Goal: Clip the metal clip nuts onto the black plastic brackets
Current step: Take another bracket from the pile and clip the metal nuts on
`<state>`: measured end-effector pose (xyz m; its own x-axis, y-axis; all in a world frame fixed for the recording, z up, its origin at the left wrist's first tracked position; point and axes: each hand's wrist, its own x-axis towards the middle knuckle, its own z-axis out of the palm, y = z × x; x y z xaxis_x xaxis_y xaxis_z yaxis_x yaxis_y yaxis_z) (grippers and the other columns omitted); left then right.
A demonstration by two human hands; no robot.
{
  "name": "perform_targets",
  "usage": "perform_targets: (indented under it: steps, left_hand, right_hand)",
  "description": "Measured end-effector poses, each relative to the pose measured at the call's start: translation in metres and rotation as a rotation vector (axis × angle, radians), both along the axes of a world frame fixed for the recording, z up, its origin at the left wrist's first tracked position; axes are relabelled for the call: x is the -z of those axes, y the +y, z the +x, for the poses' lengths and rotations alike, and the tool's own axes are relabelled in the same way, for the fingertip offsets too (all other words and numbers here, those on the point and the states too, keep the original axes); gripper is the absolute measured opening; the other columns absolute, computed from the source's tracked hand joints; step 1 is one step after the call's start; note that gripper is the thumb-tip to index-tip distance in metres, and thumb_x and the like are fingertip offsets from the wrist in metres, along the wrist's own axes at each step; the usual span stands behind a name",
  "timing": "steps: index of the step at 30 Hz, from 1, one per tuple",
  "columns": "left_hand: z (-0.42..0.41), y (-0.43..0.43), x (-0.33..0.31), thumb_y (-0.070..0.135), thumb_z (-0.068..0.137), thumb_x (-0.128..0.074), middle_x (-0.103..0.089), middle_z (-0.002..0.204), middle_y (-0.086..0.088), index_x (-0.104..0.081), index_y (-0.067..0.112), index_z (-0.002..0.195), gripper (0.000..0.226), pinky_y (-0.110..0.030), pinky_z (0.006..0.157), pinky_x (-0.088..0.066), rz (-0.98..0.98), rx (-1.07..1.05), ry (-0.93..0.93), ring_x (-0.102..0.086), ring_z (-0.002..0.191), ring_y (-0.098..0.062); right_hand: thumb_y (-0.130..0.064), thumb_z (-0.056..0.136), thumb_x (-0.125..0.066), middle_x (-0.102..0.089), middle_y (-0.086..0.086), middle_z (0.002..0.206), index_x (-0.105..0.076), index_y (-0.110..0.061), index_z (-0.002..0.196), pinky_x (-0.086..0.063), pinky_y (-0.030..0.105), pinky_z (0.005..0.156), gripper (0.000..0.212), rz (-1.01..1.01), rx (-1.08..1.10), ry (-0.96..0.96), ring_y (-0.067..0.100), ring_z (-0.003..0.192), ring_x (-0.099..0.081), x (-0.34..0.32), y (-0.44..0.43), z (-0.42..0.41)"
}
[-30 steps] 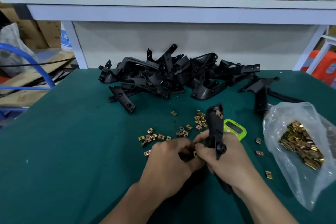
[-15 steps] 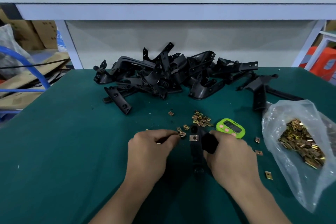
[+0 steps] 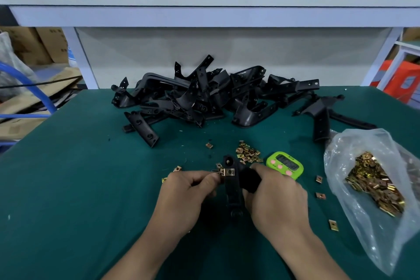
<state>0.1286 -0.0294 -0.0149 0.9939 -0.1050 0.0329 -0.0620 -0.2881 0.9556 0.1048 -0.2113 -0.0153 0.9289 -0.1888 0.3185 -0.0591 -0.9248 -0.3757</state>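
Note:
A black plastic bracket (image 3: 232, 191) lies lengthwise between my hands on the green table. My right hand (image 3: 276, 195) grips its right side. A metal clip nut (image 3: 228, 172) sits on the bracket's left edge near its far end. My left hand (image 3: 189, 188) has curled fingers, and its fingertips pinch at that clip nut. Loose clip nuts (image 3: 247, 154) lie scattered just beyond my hands. A heap of black brackets (image 3: 204, 95) fills the far middle of the table.
A clear plastic bag (image 3: 372, 179) of clip nuts lies at the right. A green timer (image 3: 285, 163) sits beyond my right hand. A few single clip nuts (image 3: 320, 195) lie right of it. A white shelf frame (image 3: 204, 13) stands behind the table (image 3: 68, 177).
The bracket went from held upright to lying flat between my hands. My left hand moved off the loose nuts to the bracket's left edge, where a clip nut now sits.

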Motion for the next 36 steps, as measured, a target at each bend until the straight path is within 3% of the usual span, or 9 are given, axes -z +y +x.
perform_targets:
  steps: [3, 7, 12, 16, 19, 22, 25, 31, 36]
  left_hand:
    - [0.000, 0.001, -0.002, 0.035, 0.089, -0.076, -0.075, 0.070, 0.008, -0.083, 0.034, 0.078, 0.013, -0.016, 0.055, -0.049, -0.058, -0.026, 0.025, -0.063, 0.057, -0.003]
    - [0.001, 0.002, -0.005, 0.016, 0.082, -0.084, -0.077, 0.071, -0.003, -0.083, 0.035, 0.083, 0.019, -0.019, 0.052, -0.053, -0.185, -0.100, 0.039, -0.069, 0.057, -0.010]
    - [-0.004, -0.003, -0.006, 0.005, 0.095, -0.070, -0.077, 0.075, -0.010, -0.083, 0.020, 0.079, 0.025, -0.023, 0.049, -0.055, -0.264, -0.085, 0.105, -0.070, 0.056, -0.018]
    - [-0.006, -0.004, -0.007, -0.005, 0.101, -0.056, -0.079, 0.087, -0.012, -0.081, 0.017, 0.096, 0.034, -0.023, 0.066, -0.060, -0.347, -0.034, 0.152, -0.077, 0.079, -0.022]
    - [-0.008, -0.002, -0.008, -0.003, 0.099, -0.059, -0.078, 0.089, -0.016, -0.076, 0.012, 0.108, 0.024, -0.025, 0.068, -0.060, -0.395, 0.063, 0.217, -0.077, 0.080, -0.022]
    - [-0.012, -0.001, -0.013, 0.011, 0.089, -0.074, -0.076, 0.084, -0.016, -0.079, 0.011, 0.090, 0.006, -0.024, 0.062, -0.059, -0.481, 0.105, 0.264, -0.073, 0.071, -0.018]
    - [-0.014, 0.002, -0.018, 0.024, 0.073, -0.078, -0.076, 0.081, -0.014, -0.082, 0.015, 0.079, 0.010, -0.022, 0.058, -0.057, -0.499, 0.133, 0.277, -0.071, 0.066, -0.015]
    - [-0.016, 0.002, -0.021, 0.017, 0.072, -0.077, -0.076, 0.084, -0.016, -0.083, 0.011, 0.090, 0.019, -0.022, 0.061, -0.058, -0.483, 0.166, 0.299, -0.074, 0.072, -0.018]
    - [-0.019, -0.001, -0.022, 0.013, 0.072, -0.079, -0.074, 0.078, -0.014, -0.082, 0.010, 0.086, 0.015, -0.023, 0.060, -0.058, -0.452, 0.182, 0.315, -0.073, 0.071, -0.019]
  right_hand:
    - [-0.035, 0.077, -0.073, -0.060, -0.005, 0.063, -0.064, -0.037, 0.096, -0.035, 0.031, 0.059, 0.021, -0.009, 0.008, 0.012, 0.029, 0.069, -0.065, -0.001, -0.004, -0.001]
    - [-0.036, 0.077, -0.073, -0.063, -0.004, 0.065, -0.063, -0.034, 0.094, -0.033, 0.032, 0.058, 0.019, -0.017, 0.027, 0.013, 0.032, 0.071, -0.065, -0.003, -0.008, -0.001]
    - [-0.036, 0.078, -0.072, -0.067, -0.005, 0.070, -0.063, -0.034, 0.095, -0.034, 0.032, 0.059, 0.019, -0.021, 0.026, 0.034, 0.032, 0.074, -0.066, -0.003, -0.008, -0.003]
    - [-0.039, 0.079, -0.071, -0.062, -0.006, 0.067, -0.060, -0.032, 0.092, -0.033, 0.032, 0.060, 0.018, -0.027, 0.045, 0.046, 0.032, 0.075, -0.066, -0.004, -0.008, -0.002]
    - [-0.036, 0.079, -0.073, -0.065, -0.006, 0.070, -0.063, -0.033, 0.094, -0.033, 0.032, 0.060, 0.018, -0.038, 0.054, 0.040, 0.032, 0.075, -0.066, -0.003, -0.007, -0.001]
    - [-0.036, 0.079, -0.074, -0.071, -0.003, 0.078, -0.066, -0.035, 0.101, -0.035, 0.032, 0.061, 0.023, -0.051, 0.078, 0.045, 0.034, 0.078, -0.068, -0.004, -0.007, -0.002]
    - [-0.035, 0.080, -0.075, -0.072, -0.002, 0.081, -0.069, -0.037, 0.105, -0.036, 0.032, 0.062, 0.027, -0.055, 0.108, 0.047, 0.035, 0.080, -0.069, -0.005, -0.008, -0.002]
    - [-0.032, 0.081, -0.073, -0.072, 0.001, 0.082, -0.069, -0.035, 0.104, -0.037, 0.034, 0.063, 0.024, -0.027, 0.134, 0.049, 0.038, 0.082, -0.067, -0.005, -0.009, -0.001]
    - [-0.033, 0.081, -0.073, -0.072, 0.002, 0.083, -0.068, -0.033, 0.103, -0.039, 0.034, 0.065, 0.023, -0.012, 0.140, 0.057, 0.038, 0.083, -0.067, -0.004, -0.011, -0.002]
